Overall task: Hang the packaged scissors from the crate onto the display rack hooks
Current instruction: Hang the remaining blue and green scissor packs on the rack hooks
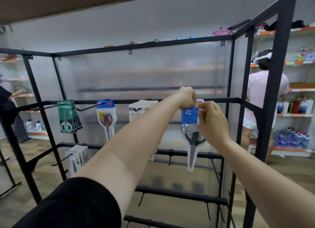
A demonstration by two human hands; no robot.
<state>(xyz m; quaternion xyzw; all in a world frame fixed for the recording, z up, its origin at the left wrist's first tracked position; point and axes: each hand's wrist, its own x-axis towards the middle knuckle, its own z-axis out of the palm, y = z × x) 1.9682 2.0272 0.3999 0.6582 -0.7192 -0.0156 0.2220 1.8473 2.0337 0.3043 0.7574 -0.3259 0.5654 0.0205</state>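
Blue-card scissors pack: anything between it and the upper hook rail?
Nothing visible blocks it. The left hand and right hand pinch the top of the blue-card scissors pack right at the upper hook rail; the hook is hidden behind them. A red-topped pack shows just behind.

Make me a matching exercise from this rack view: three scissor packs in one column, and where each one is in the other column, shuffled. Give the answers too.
Column one:
1. green pack
2. red-handled scissors pack
3. black-handled scissors pack

Column two:
A. second pack from the left on the upper rail
B. pinched between the left hand and right hand
C. farthest left on the upper rail

Pairs: 1-C, 2-A, 3-B.
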